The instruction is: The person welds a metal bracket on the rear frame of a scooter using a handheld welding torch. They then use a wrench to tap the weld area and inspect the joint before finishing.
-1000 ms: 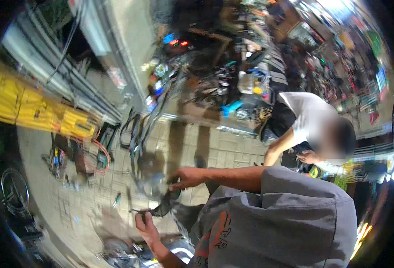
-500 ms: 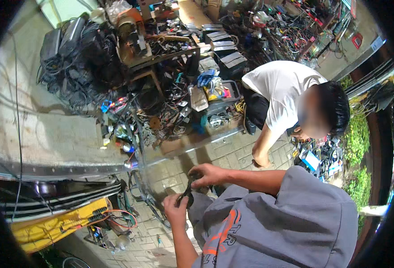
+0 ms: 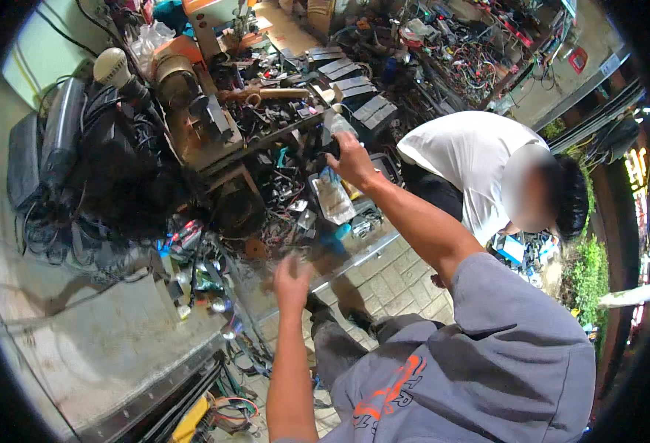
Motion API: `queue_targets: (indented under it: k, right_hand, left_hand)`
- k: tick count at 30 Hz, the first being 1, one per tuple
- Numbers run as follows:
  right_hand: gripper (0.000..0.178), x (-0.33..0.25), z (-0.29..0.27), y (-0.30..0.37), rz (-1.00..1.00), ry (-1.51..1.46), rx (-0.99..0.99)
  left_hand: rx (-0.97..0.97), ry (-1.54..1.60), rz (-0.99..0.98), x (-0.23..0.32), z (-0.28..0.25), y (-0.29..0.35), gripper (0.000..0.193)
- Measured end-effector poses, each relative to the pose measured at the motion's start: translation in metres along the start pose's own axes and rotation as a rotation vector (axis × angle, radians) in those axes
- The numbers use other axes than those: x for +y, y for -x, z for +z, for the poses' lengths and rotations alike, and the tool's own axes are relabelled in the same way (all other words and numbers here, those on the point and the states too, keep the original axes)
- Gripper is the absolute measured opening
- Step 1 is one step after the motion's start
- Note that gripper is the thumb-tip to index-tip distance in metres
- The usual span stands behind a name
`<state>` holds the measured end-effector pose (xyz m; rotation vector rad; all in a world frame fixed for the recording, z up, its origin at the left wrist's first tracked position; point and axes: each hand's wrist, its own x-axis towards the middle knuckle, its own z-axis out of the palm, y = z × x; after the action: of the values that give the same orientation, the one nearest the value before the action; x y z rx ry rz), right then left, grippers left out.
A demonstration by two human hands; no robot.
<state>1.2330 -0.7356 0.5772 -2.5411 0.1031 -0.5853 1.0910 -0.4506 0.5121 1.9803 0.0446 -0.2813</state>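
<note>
My right hand (image 3: 353, 161) reaches out over the cluttered bench, its thumb and fingers apart. Just past its fingertips is a pale grey object (image 3: 334, 122) whose kind I cannot make out; I cannot see a grip on it. Below that hand lies a shallow pale tray (image 3: 332, 199) with a dirty inside. My left hand (image 3: 292, 282) hangs lower, in front of the bench edge, its fingers smeared by motion. Whether it holds anything is hidden by the blur.
To the right a person in a white shirt (image 3: 465, 159) bends down beside a blue box (image 3: 511, 247) and loose parts. Black cased devices with cables (image 3: 59, 148) are heaped on the left. A bench vise-like machine (image 3: 192, 96) stands at the back. Paving (image 3: 391, 280) lies below.
My hands, which were together around a dark object, have parted. The right hand moved forward over the bench; the left rose slightly. The dark object no longer shows, and the view shifted toward the bench.
</note>
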Motion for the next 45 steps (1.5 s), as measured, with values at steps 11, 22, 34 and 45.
queue_targets:
  k: [11, 22, 34, 45]
  right_hand:
    - [0.045, -0.034, -0.012, -0.025, 0.221, 0.054, 0.136]
    - [0.048, -0.045, -0.006, -0.043, 0.398, 0.143, 0.118]
    - [0.045, -0.024, 0.070, -0.047, 0.448, 0.391, -0.135]
    - [0.043, -0.035, 0.075, 0.096, 0.101, 0.127, -0.332]
  left_hand:
    - [-0.457, -0.303, 0.230, 0.085, 0.065, -0.250, 0.083]
    - [-0.376, -0.631, 0.511, 0.081, 0.100, -0.308, 0.052]
    - [-0.045, -0.370, 0.480, 0.081, 0.096, -0.250, 0.026]
    - [0.366, 0.716, -0.563, -0.143, 0.004, -0.141, 0.038]
